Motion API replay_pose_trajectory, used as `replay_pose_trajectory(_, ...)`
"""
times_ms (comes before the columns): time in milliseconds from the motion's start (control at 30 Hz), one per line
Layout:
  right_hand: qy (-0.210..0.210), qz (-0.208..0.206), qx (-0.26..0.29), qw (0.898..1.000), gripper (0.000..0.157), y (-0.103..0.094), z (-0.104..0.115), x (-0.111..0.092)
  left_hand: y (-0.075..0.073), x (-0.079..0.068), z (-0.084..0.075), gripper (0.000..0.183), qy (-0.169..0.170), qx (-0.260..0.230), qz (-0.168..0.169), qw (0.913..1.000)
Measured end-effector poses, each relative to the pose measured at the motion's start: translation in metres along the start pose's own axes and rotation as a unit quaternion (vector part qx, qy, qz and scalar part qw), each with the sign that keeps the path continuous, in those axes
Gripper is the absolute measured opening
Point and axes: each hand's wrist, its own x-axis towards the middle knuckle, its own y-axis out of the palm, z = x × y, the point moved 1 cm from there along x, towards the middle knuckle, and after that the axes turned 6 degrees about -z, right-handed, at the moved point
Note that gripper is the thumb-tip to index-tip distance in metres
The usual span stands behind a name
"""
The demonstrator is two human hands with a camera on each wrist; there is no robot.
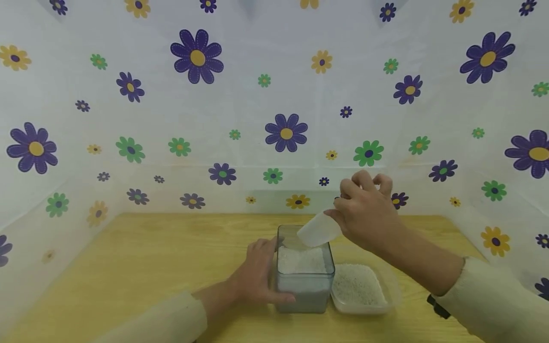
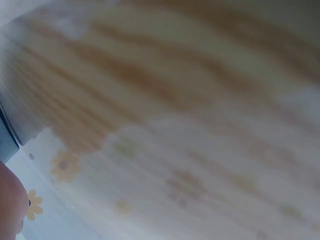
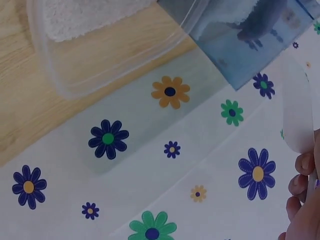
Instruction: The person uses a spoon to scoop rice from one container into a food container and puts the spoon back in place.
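A clear bluish square container (image 1: pixel 304 297) stands upright on the table, partly filled with white rice-like grains (image 1: pixel 300 261). My left hand (image 1: pixel 255 278) grips its left side, thumb across the front; some fingers are hidden behind the wall. In the left wrist view only a bit of that hand (image 2: pixel 11 202) and a container edge (image 2: pixel 7 142) show. Above the container's right rim, my right hand (image 1: pixel 369 214) holds a white translucent scoop (image 1: pixel 319 231), tilted with its mouth down toward the left. The right wrist view shows the scoop (image 3: pixel 298 112) with fingers curled at its handle.
Right beside the container sits a shallow clear plastic tub (image 1: pixel 362 308) holding more white grains (image 1: pixel 358 283). The wooden table (image 1: pixel 163 257) ends at a white flower-print sheet (image 1: pixel 240 105) at the back and sides. A black item (image 1: pixel 438 307) shows under the right sleeve.
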Motion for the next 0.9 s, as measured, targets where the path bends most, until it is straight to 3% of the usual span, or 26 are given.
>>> replay_pose_trajectory(300,-0.071,0.07,-0.058,0.993,0.037,0.025,0.032,0.001,0.003,0.0,-0.001,0.115,0.01,-0.027,-0.008,0.9995)
replay_pose_trajectory(533,-0.121,0.116,-0.096,0.981,0.026,0.034,0.041,0.006,0.002,-0.001,-0.002,0.118,-0.004,-0.021,0.004,0.9998)
replay_pose_trajectory(700,-0.124,0.156,-0.082,0.977,0.023,0.044,0.044,0.003,0.001,-0.001,-0.002,0.117,-0.007,-0.022,0.005,0.9997)
replay_pose_trajectory(900,-0.131,0.143,-0.045,0.98,0.031,0.054,0.046,0.0,-0.005,0.0,-0.004,0.12,-0.008,-0.014,0.008,0.9998)
